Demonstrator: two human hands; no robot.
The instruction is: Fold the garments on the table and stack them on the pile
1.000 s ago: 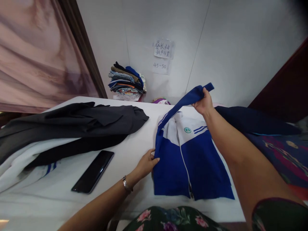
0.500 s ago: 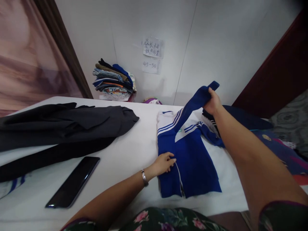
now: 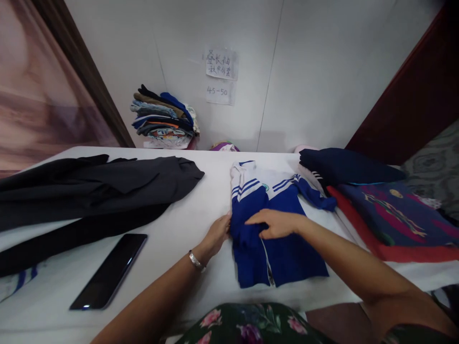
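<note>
A blue and white zip-up jacket point(image 3: 287, 248) with striped shoulders lies front up on the white table point(image 3: 193, 248). Its left side is turned inward, and the sleeve on that side now lies down along the front; the other sleeve sticks out to the right. My left hand point(image 3: 218, 234) is at the jacket's left edge, fingers bent around the fabric and their tips partly hidden. Across the jacket's front reaches my right hand point(image 3: 279, 223), its index finger stretched out, touching the sleeve without gripping it.
Dark trouser-like garments point(image 3: 143, 184) and a black phone point(image 3: 109, 272) lie on the left. A stack of folded clothes point(image 3: 163, 117) stands at the back. Folded dark cloth point(image 3: 344, 165) and a patterned garment with red edging point(image 3: 405, 215) lie to the right.
My right hand has brought the raised sleeve down onto the jacket's front and let go of it. My left hand has slid left from the front to the jacket's edge.
</note>
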